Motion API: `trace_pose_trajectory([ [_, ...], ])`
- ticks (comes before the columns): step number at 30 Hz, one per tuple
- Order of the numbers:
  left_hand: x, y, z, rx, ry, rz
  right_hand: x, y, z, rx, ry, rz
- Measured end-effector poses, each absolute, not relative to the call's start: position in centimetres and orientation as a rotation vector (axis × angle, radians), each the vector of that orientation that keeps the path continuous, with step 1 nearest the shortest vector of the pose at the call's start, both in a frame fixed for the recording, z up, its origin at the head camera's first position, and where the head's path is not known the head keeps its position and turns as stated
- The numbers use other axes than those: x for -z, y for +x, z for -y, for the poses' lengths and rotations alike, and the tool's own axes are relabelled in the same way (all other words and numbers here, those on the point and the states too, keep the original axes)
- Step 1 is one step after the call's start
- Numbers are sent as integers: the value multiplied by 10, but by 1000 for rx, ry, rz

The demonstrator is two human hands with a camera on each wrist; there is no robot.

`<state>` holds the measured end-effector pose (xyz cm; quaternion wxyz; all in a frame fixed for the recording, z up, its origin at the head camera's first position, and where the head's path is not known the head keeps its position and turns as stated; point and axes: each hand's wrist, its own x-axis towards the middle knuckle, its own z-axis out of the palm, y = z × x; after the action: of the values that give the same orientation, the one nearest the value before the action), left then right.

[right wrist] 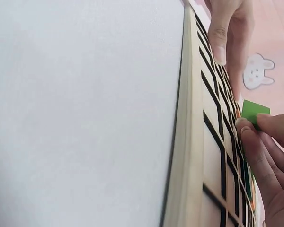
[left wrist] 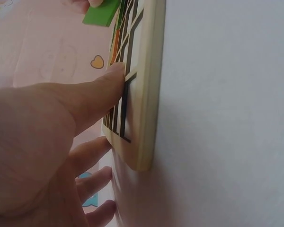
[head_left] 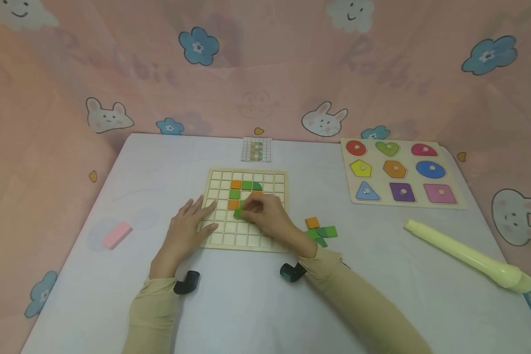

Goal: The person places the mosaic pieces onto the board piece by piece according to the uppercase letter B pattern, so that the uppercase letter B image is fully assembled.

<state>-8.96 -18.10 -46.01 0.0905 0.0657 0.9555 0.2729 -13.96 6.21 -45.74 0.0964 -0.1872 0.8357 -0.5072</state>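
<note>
A wooden grid board point(head_left: 217, 239) lies mid-table with orange and green tiles set in several of its squares, among them an orange tile point(head_left: 236, 184) and a dark green rounded tile point(head_left: 257, 186). My right hand point(head_left: 272, 216) pinches a green square tile point(right wrist: 255, 111) between thumb and fingers, tilted close over the grid below the orange and green tiles. It covers part of the pattern in the head view. With fingers spread, my left hand point(head_left: 183, 233) rests at the board's left edge, and its thumb point(left wrist: 97, 97) touches the grid.
Loose orange and green tiles point(head_left: 320, 232) lie right of the board. A small pattern card point(head_left: 256, 149) sits behind it. A shape puzzle point(head_left: 382, 183) is at the back right, a pale yellow stick point(head_left: 464, 253) at the right, and a pink block point(head_left: 117, 235) at the left.
</note>
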Motion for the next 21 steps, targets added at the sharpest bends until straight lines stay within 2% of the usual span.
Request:
trace_pose_trajectory([
  [21, 458, -88, 181, -810, 203, -2843, 464, -143, -42, 1328, -639, -2620],
])
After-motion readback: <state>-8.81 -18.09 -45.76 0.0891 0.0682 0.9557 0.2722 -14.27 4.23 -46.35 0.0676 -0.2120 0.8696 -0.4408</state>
